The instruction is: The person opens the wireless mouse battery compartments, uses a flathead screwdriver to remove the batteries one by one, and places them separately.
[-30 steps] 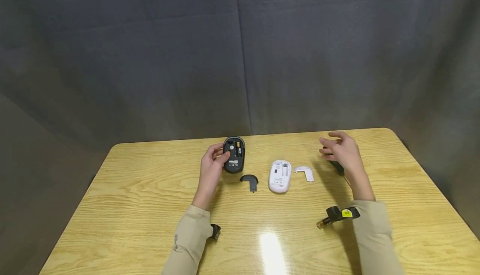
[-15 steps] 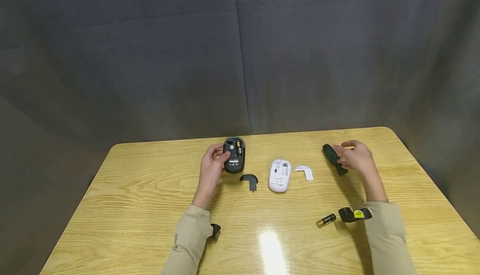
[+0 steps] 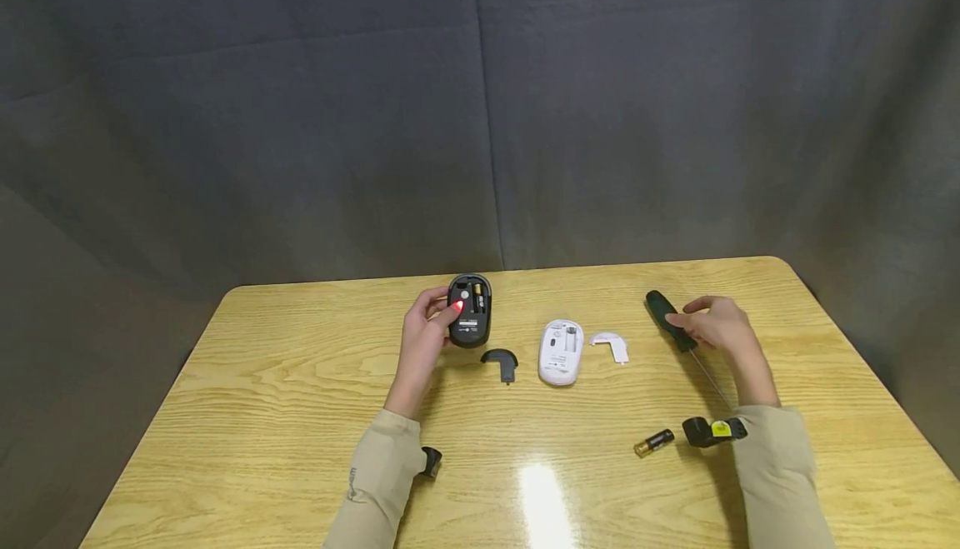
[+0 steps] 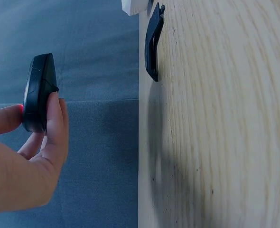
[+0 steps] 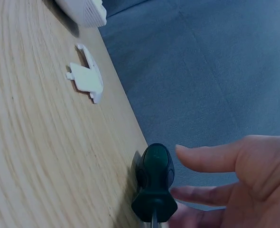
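My left hand (image 3: 423,339) holds a black computer mouse (image 3: 472,331) above the table, underside facing me, thumb across its base and fingers behind. A battery (image 3: 478,295) sits in its uncovered compartment, and red light glows at the thumb tip. In the left wrist view the mouse (image 4: 34,102) appears edge-on between thumb and fingers. Over on the right, my right hand (image 3: 722,331) is beside a screwdriver (image 3: 660,310) with a dark green handle lying on the table. The right wrist view puts the thumb apart from the handle (image 5: 155,178), with the other fingers close along its side.
A white mouse (image 3: 558,366) lies upside down mid-table, its compartment uncovered. Near it are a white battery cover (image 3: 615,344) and a black battery cover (image 3: 502,360). One loose battery (image 3: 653,442) lies close to the right wrist camera (image 3: 701,432). A dark curtain (image 3: 480,116) hangs behind the table.
My right hand has moved right and slightly nearer me, from over the screwdriver to beside it, uncovering its handle. Red light has appeared under the black mouse; the left hand stays put.
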Motion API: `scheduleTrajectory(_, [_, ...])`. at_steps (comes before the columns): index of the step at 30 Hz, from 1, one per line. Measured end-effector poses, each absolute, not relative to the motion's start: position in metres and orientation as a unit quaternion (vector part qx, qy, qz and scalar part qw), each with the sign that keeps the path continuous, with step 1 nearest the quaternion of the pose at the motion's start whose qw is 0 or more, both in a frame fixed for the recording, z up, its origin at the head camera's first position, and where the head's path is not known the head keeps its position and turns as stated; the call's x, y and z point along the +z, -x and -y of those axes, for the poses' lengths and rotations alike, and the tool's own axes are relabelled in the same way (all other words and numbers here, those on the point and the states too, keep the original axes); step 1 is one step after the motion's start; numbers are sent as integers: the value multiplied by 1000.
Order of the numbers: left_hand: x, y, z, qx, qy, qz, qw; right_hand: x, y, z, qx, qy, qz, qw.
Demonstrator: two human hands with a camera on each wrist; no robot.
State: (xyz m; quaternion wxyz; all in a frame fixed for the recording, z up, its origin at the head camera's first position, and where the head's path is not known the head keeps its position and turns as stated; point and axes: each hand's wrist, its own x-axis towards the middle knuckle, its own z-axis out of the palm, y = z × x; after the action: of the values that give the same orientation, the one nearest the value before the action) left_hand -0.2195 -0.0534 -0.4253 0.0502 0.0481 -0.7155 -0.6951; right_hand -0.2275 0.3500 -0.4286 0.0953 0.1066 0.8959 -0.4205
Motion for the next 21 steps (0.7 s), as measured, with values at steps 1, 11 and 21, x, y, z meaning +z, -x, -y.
scheduleTrajectory(1, [-426, 220, 54, -696, -47, 715, 50, -429, 228, -351, -413, -102, -899, 103])
scheduleTrajectory(11, [-426, 219, 55, -695, -45, 716, 48, -434, 225, -351, -463, -87, -870, 148])
scheduleTrajectory(21, [-426, 221, 56, -699, -42, 713, 46, -432, 225, -351, -566, -70, -816, 95])
